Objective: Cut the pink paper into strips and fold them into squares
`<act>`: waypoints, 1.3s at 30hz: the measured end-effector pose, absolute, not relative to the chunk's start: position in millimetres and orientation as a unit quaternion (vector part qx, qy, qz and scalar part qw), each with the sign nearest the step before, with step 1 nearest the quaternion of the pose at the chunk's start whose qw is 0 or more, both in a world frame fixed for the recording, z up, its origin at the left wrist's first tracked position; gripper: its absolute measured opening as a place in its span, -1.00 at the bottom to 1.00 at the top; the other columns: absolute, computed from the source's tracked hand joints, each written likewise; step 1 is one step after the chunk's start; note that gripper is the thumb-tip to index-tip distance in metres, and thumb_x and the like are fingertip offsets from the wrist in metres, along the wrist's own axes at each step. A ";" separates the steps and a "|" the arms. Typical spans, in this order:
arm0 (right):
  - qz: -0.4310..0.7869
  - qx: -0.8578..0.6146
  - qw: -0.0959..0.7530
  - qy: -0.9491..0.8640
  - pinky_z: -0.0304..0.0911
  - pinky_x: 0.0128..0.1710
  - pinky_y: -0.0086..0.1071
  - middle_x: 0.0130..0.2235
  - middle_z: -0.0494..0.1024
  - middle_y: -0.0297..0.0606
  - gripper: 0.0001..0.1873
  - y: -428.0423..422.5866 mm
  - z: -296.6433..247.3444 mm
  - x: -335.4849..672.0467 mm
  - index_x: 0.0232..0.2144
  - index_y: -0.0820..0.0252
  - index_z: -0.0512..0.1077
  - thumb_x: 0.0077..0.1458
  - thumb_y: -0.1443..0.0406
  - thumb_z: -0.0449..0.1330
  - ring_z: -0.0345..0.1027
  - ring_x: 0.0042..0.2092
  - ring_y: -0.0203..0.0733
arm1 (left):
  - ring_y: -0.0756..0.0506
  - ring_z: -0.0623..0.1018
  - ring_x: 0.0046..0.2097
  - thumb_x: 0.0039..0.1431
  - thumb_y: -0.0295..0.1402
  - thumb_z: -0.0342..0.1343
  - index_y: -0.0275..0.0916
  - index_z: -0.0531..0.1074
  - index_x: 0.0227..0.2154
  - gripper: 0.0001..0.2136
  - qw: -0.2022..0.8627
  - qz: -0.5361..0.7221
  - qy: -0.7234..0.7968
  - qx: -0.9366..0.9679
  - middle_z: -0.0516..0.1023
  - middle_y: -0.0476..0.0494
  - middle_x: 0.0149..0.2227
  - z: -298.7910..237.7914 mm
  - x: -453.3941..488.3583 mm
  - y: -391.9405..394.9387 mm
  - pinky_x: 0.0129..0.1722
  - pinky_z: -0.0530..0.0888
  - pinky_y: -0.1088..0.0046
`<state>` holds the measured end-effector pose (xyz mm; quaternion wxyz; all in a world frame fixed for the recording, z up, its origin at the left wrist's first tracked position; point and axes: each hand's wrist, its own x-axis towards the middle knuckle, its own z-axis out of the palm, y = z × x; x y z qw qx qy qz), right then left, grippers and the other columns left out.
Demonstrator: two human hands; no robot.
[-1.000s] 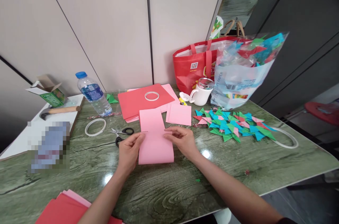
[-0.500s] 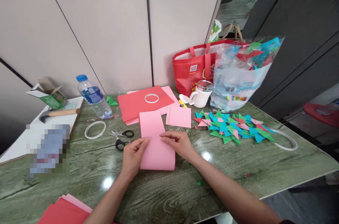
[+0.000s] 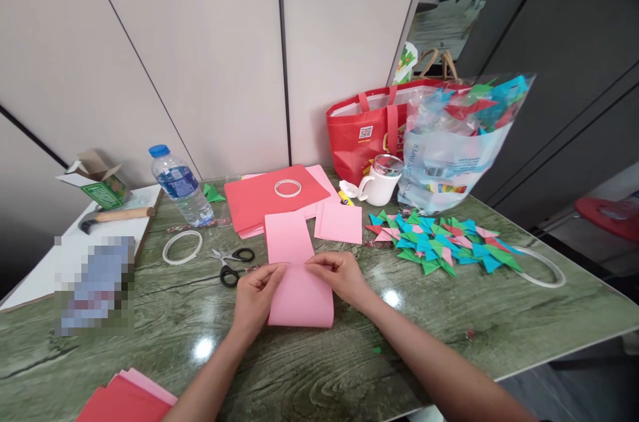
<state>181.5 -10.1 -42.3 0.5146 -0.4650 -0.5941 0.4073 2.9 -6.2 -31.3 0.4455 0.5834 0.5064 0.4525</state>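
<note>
A long strip of pink paper (image 3: pixel 300 299) lies before me, its near part curled over in a loose bend with the edge drawn back across the strip. My left hand (image 3: pixel 258 292) pinches that edge at its left end. At the right end my right hand (image 3: pixel 341 275) grips the same edge between thumb and fingers. The far end of the strip rests against a stack of red paper (image 3: pixel 254 206). Just left of the strip are scissors (image 3: pixel 232 264) with black handles, blades apart. Square pink sheets (image 3: pixel 340 223) lie beyond my right hand.
Folded paper pieces (image 3: pixel 439 242) are heaped at right beside a tape roll (image 3: pixel 546 269). Behind stand a white mug (image 3: pixel 382 184), a red bag (image 3: pixel 354 136) and a plastic bag (image 3: pixel 439 162). At left are a water bottle (image 3: pixel 180 186), another tape roll (image 3: pixel 182 247) and a hammer (image 3: pixel 120 214).
The whole view has shifted slightly, with things sitting a little lower and further right. Both hands keep their pinch on the pink paper's edge, which has hardly moved.
</note>
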 end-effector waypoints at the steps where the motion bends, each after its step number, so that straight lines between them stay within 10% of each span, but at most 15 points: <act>1: 0.402 -0.465 0.519 -0.594 0.32 -0.36 -0.38 -0.45 0.58 -0.28 -0.90 -9.9 -41.3 182.3 -0.50 0.16 0.53 -0.10 0.29 0.21 0.44 -0.39 -0.19 | -0.08 0.50 -0.40 -0.07 -0.28 0.15 -0.29 0.55 -0.40 -0.79 0.459 0.449 0.503 0.579 0.60 -0.12 -0.41 -30.4 3.1 -6.4 -0.45 0.38 0.52; 6: 0.363 -0.494 0.567 -0.549 0.30 -0.37 -0.37 -0.44 0.58 -0.27 -0.89 -6.0 -37.2 189.2 -0.51 0.19 0.52 -0.10 0.28 0.21 0.42 -0.38 -0.18 | -0.09 0.52 -0.33 -0.17 -0.32 0.24 -0.28 0.36 -0.09 -0.51 0.579 0.424 0.443 0.537 0.58 -0.13 -0.34 -26.7 4.4 -7.6 -0.37 0.42 0.50; 39: 0.514 -0.461 0.658 -0.301 0.19 -0.52 -0.42 -0.54 0.55 -0.32 -0.79 -5.5 -51.7 174.1 -0.52 0.22 0.51 -0.26 0.20 0.31 0.30 -0.54 -0.30 | -0.12 0.57 -0.44 -0.25 -0.31 0.30 -0.37 0.52 -0.34 -0.67 0.653 0.465 0.457 0.386 0.61 -0.19 -0.40 -44.0 13.8 -8.1 -0.38 0.52 0.33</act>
